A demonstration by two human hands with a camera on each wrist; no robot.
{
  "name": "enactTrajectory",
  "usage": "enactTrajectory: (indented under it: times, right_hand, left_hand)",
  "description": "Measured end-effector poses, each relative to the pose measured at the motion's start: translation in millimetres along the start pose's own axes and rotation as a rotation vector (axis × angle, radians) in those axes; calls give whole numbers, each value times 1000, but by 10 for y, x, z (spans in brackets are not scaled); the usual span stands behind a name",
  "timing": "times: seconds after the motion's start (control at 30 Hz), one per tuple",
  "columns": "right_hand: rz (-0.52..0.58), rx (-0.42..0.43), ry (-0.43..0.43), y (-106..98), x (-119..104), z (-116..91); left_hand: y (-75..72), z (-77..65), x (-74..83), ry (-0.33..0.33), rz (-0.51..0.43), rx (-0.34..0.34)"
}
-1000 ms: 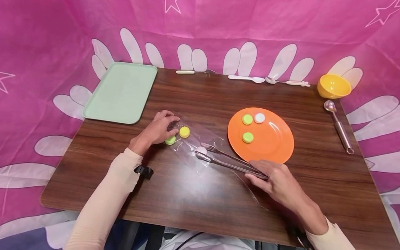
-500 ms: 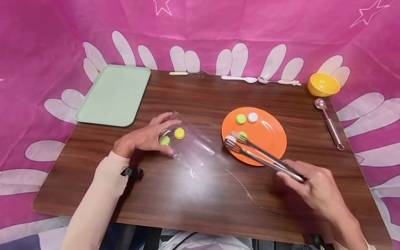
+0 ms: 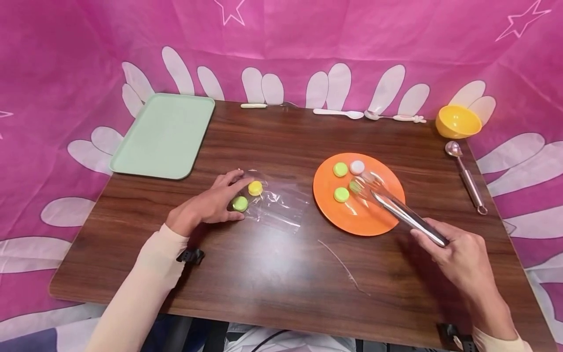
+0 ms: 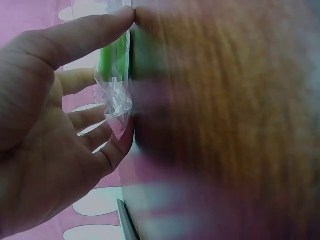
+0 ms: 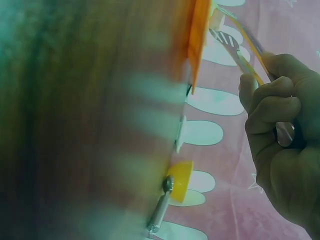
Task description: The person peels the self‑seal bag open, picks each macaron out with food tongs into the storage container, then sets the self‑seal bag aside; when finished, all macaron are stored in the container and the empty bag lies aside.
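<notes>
My left hand [image 3: 206, 203] holds one end of a clear plastic bag [image 3: 281, 205] flat on the table, thumb and fingers curved round it. Inside lie a green macaron [image 3: 240, 204] and a yellow macaron [image 3: 255, 188]. My right hand [image 3: 464, 254] grips metal tongs [image 3: 409, 217], their tips over an orange plate [image 3: 374, 225]. At those tips is another macaron [image 3: 354, 185], partly blurred and greenish in the head view. Two green macarons [image 3: 341, 194] and a white macaron [image 3: 357, 167] sit on the plate. The right wrist view shows curled fingers round the tongs [image 5: 237, 52].
A pale green tray [image 3: 162, 137] lies back left. Along the far edge are a fork [image 3: 254, 105], a white spoon [image 3: 336, 113] and another spoon [image 3: 396, 117]. A yellow bowl [image 3: 458, 122] and an ice-cream scoop [image 3: 468, 183] stand at right. A thin strip [image 3: 343, 266] lies in front.
My right hand has carried a macaron in the tongs from the bag rightward to over the plate. My left hand has shifted slightly along the bag, which lies flatter than half a second ago.
</notes>
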State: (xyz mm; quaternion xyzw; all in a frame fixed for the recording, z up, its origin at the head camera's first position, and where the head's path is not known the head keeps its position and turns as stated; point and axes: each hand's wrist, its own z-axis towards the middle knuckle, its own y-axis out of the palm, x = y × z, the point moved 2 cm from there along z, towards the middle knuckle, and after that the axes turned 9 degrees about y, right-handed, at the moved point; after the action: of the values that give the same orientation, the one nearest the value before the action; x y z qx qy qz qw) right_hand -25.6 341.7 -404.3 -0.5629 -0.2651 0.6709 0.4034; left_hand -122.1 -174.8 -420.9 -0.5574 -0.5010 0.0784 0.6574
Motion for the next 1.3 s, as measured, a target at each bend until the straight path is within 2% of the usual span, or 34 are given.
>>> enactTrajectory:
  times: [0.17,0.27,0.47,0.57,0.7,0.87,1.03,1.17,1.3]
  right_hand:
    - [1,-27,30,56,16,-18]
    - [1,-38,41,54,4,-29]
    - [25,-39,65,15,-50,-77]
    - [36,-25,68,-30,-139,-103]
    - [58,-61,-4,-53,-326,-138]
    - [66,-175,-140,25,-552,-179]
    - [94,-268,-208,147,-678,-197]
    - [120,-300,-262,226,-754,-199]
    - [117,-322,-297,295,-810,-189]
  left_hand:
    - [-3,-14,-17,-21,-28,21]
    - [-15,-14,-35,2,-28,26]
    - [-30,9,-82,48,-43,-8]
    - [-52,27,-97,43,-63,-21]
    - [-58,62,-102,2,-71,-1]
    - [-45,99,-121,-46,-40,18]
    - [-93,69,-159,-45,-51,-14]
    - [-124,22,-185,-36,-74,-26]
    - [-137,-17,-184,13,-82,-8]
